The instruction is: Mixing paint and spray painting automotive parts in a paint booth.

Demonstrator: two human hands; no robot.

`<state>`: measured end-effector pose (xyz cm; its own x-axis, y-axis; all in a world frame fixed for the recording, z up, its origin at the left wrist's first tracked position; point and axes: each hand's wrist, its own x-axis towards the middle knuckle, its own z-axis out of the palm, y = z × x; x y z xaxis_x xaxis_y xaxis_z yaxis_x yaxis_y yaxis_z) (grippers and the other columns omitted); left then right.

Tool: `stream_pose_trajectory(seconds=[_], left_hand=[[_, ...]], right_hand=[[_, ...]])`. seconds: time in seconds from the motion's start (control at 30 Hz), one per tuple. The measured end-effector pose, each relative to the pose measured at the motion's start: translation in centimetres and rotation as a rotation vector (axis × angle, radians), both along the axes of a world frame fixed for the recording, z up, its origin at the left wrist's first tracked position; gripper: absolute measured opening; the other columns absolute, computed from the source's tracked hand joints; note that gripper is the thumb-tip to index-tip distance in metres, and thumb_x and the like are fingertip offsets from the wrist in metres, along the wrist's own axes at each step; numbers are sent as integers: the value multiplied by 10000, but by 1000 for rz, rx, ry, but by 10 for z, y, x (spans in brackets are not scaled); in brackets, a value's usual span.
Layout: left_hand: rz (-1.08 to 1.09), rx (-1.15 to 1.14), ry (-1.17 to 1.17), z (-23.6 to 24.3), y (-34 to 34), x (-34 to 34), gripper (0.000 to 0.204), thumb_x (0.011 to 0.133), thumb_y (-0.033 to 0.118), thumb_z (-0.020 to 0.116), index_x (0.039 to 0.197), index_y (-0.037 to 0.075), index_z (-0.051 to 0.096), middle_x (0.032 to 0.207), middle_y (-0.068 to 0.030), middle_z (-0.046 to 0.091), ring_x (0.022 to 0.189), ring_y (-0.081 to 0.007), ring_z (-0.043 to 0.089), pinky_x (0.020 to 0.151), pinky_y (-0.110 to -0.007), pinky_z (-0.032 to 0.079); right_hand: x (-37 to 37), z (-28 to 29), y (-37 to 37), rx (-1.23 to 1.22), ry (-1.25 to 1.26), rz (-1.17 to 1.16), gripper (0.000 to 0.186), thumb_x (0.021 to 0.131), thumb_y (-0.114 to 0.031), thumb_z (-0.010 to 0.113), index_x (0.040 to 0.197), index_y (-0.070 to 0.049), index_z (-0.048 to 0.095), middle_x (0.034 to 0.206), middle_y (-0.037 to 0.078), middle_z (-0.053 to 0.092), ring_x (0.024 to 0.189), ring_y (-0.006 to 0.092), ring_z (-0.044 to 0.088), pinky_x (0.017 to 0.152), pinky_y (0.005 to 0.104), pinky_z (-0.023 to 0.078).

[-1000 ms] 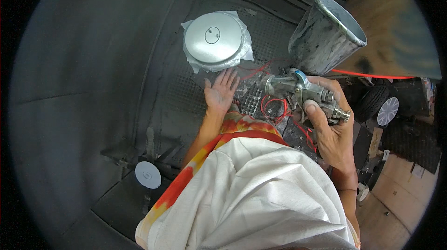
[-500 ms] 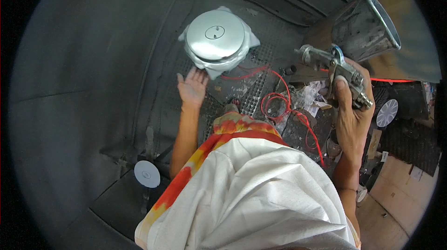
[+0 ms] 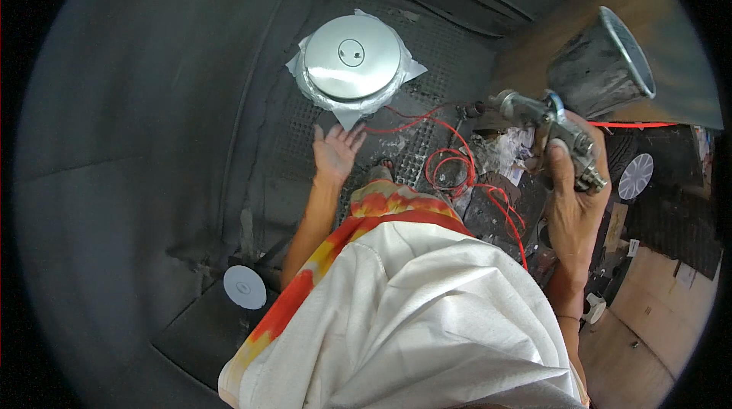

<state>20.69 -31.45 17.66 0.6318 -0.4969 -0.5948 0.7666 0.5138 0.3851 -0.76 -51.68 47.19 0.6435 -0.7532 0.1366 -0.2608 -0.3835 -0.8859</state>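
1. Head view: the right hand (image 3: 573, 197) grips a metal spray gun (image 3: 550, 128) with its dark cup (image 3: 602, 66) tilted, held off to the right.
2. The left hand (image 3: 333, 154) is open, fingers spread, empty, just below the round silver cap (image 3: 351, 57).
3. That cap rests on crumpled paper (image 3: 415, 67) over the dark floor grating (image 3: 297, 134); a red hose (image 3: 450, 169) coils nearby.

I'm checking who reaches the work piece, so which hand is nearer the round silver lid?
Left. The left hand hovers open just below the round silver lid, not touching it. The right hand is far off to the side, gripping the spray gun.
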Motion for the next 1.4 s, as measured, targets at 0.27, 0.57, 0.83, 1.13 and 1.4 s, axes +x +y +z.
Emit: stream_pose_trajectory(seconds=[0.27,0.57,0.83,1.13,1.4], left_hand=[[-71,-178,8,1,-13,-20,832,988,620,134,1410,-68,334,1467,-219,403,1371,-360,359,1148,-488,255],[12,-255,51,10,-15,-22,811,996,597,202,1430,-86,259,1476,-242,359,1382,-377,333,1172,-502,233],[18,-344,84,8,-19,-22,752,1010,556,208,1500,-9,133,1521,-213,303,1419,-386,277,1186,-516,189],[69,-370,73,6,-25,-20,812,1001,564,263,1505,-34,47,1520,-221,265,1400,-391,298,1174,-526,224],[129,-365,98,10,-27,-22,803,1003,560,258,1492,-55,92,1515,-228,271,1415,-383,268,1179,-526,211]], right_hand=[[-8,-2,22,307,17,224,294,945,-151,632,1199,-17,569,1019,59,613,870,106,598,778,230,479],[-1,2,6,119,49,63,270,946,-115,615,1195,-19,575,973,20,634,891,78,566,795,233,461],[-9,-5,-7,24,-53,-86,262,954,-118,607,1195,-17,582,992,26,633,861,74,559,775,219,454],[-9,-9,18,309,33,193,292,950,-122,609,1217,-22,542,1001,57,613,870,119,593,772,260,481],[-1,-12,5,183,114,154,256,944,-113,615,1181,-26,571,973,58,626,868,99,572,788,258,471]])
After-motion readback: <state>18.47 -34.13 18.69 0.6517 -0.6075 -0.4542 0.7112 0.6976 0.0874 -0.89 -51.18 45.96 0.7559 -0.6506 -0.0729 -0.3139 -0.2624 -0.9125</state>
